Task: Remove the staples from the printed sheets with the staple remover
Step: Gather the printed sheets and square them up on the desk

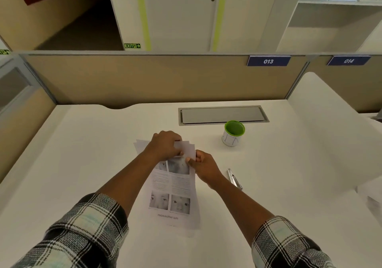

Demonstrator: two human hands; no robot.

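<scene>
A stack of printed sheets (173, 193) with grey photos and text lies on the white desk (82, 164), straight ahead of me. My left hand (164, 144) presses and grips the far end of the stack, where the top corner is folded back. My right hand (203, 167) pinches that folded corner from the right. A metal staple remover (234, 178) lies on the desk just right of my right wrist, held by neither hand. Any staple is hidden under my fingers.
A white cup with a green rim (233, 133) stands to the back right of the sheets. Behind it a grey cable flap (222, 114) is set into the desk. Loose paper (372, 197) shows at the right edge. A tan partition (144, 77) closes the back.
</scene>
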